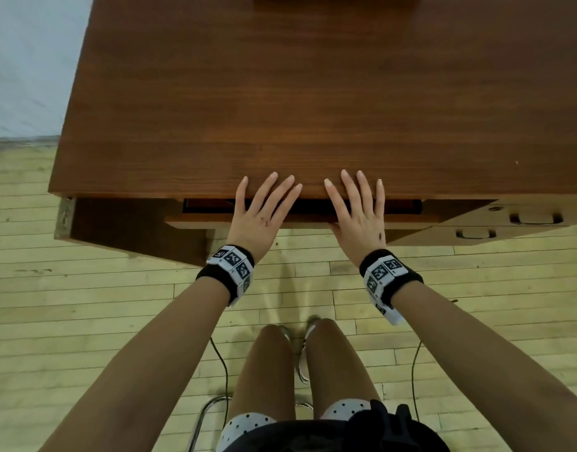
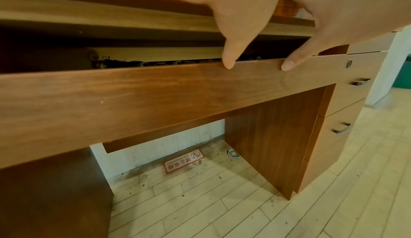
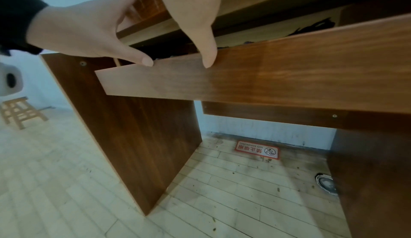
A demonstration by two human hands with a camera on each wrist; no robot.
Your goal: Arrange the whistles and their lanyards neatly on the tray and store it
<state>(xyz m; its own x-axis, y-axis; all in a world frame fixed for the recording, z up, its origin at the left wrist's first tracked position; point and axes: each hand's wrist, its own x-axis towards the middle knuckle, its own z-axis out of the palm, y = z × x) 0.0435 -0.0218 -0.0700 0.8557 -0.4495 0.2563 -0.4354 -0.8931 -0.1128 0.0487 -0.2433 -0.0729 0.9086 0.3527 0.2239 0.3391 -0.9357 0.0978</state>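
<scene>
Both hands lay flat on the bench (image 1: 313, 93) edge, left hand (image 1: 261, 213) and right hand (image 1: 358, 216) with fingers spread straight, thumbs pressed to the drawer (image 2: 155, 90) front. The drawer stood slightly open; dark lanyards (image 2: 109, 62) lay inside, just beyond the thumbs. Open floor (image 3: 66, 171) lay below.

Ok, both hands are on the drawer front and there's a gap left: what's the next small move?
Probably push the drawer the rest of the way in with both thumbs. It stands slightly open under the desk top, dark lanyards just visible inside. The left hand and right hand lie flat on the edge, thumbs against the front.
</scene>
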